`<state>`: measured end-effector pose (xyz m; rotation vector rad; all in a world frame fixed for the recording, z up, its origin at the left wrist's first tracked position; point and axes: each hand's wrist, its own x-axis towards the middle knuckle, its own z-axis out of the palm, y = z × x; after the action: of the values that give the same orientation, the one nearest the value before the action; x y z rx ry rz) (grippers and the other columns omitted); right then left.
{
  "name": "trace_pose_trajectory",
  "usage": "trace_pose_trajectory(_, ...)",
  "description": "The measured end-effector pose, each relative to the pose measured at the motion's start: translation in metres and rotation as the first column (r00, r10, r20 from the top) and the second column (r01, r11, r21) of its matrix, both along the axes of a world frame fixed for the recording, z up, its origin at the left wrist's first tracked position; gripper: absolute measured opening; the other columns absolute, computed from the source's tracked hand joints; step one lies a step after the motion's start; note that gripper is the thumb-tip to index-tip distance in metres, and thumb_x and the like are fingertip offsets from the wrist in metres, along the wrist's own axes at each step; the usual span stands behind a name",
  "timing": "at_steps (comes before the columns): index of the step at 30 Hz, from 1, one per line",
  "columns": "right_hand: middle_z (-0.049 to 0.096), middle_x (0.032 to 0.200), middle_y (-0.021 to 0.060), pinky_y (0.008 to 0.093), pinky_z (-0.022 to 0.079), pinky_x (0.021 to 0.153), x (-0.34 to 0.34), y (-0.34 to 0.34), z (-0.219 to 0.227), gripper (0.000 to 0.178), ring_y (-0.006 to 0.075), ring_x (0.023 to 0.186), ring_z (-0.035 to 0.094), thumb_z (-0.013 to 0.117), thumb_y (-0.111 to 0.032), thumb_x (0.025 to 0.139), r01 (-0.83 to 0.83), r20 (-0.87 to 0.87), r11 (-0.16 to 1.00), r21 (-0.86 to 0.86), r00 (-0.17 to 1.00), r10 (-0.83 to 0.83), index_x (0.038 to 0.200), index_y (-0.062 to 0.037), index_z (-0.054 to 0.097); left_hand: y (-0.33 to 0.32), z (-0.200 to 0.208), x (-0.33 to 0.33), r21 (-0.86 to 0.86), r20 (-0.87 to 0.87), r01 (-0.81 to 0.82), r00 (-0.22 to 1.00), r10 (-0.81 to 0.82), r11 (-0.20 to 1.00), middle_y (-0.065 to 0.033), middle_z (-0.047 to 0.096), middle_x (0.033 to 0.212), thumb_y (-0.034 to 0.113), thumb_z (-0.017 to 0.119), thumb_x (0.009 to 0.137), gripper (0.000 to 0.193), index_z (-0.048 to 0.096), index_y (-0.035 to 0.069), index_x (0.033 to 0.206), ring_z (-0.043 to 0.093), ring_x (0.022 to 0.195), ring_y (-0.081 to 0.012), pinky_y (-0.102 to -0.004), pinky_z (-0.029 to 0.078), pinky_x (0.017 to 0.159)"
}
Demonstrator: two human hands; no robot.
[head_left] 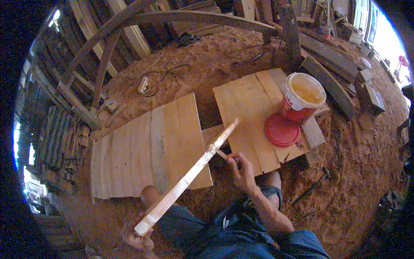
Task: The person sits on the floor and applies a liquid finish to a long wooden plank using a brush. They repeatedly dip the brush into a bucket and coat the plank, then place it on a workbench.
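Fingers of the right hand (244, 173) pinch shut on a thin stick (221, 153), its tip at a pale smear (211, 149) on a long wooden strip (185, 178); those of the left hand (139, 240) curl around the strip's near end. The strip slants above the gap between a left plank panel (131, 153) and a right plank panel (242, 101), which bears an open red-and-white bucket (296, 111) and a red lid (281, 131).

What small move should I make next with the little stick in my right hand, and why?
Probably slide the small stick along the wooden strip to spread the pale lump: the stick's end meets that lump, and your left hand holds the strip's near end while your right hand holds the stick.
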<state>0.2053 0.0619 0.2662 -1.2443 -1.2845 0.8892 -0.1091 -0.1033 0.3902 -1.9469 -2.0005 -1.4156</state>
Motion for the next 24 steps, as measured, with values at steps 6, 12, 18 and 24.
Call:
trace_pose_trajectory(6, 0.067, 0.079, 0.0136, 0.0337, 0.050, 0.066, -0.018, -0.021, 0.017, 0.012, 0.0193, 0.074, 0.065, 0.064, -0.012, 0.095, -0.086, -0.128, 0.993, -0.076, 0.989, 0.076, 0.100, -0.0012, 0.062, 0.005, 0.010, 0.014, 0.038, -0.031, 0.013, 0.999, -0.011, 0.999, -0.0176, 0.073, 0.088, 0.050, 0.076, 0.077, 0.052, 0.070, 0.001, 0.093, 0.071, 0.080, -0.0319, -0.0413, 0.055, 0.074)
trace_pose_trajectory(12, 0.068, 0.080, 0.0159, 0.0344, 0.051, 0.063, -0.017, -0.011, 0.016, 0.012, 0.0198, 0.074, 0.066, 0.064, -0.012, 0.095, 0.091, 0.006, 0.990, -0.106, 0.996, -0.091, 0.096, -0.0006, 0.063, 0.007, -0.005, 0.001, 0.175, 0.057, 0.151, 0.985, -0.163, 0.973, -0.0180, 0.073, 0.084, 0.054, 0.073, 0.077, 0.056, 0.068, 0.001, 0.094, 0.071, 0.074, -0.0311, -0.0414, 0.055, 0.070)
trace_pose_trajectory(18, 0.071, 0.083, 0.0176, 0.0347, 0.055, 0.065, -0.032, -0.046, 0.031, 0.006, 0.0224, 0.074, 0.072, 0.064, -0.006, 0.093, -0.162, 0.006, 0.979, 0.120, 0.987, 0.163, 0.095, -0.0015, 0.063, -0.005, -0.012, -0.017, 0.045, -0.072, 0.043, 0.997, -0.040, 0.998, -0.0175, 0.073, 0.082, 0.055, 0.072, 0.078, 0.059, 0.067, 0.001, 0.099, 0.072, 0.074, -0.0287, -0.0405, 0.056, 0.071)
trace_pose_trajectory(24, 0.070, 0.081, 0.0188, 0.0372, 0.055, 0.062, -0.022, -0.021, 0.001, 0.008, 0.0289, 0.073, 0.072, 0.063, -0.011, 0.094, 0.040, 0.115, 0.999, -0.024, 0.993, -0.037, 0.094, -0.0029, 0.063, 0.000, -0.003, -0.007, 0.057, -0.002, 0.067, 0.998, -0.067, 0.996, -0.0172, 0.073, 0.088, 0.046, 0.077, 0.077, 0.051, 0.069, 0.001, 0.099, 0.072, 0.078, -0.0289, -0.0408, 0.056, 0.073)
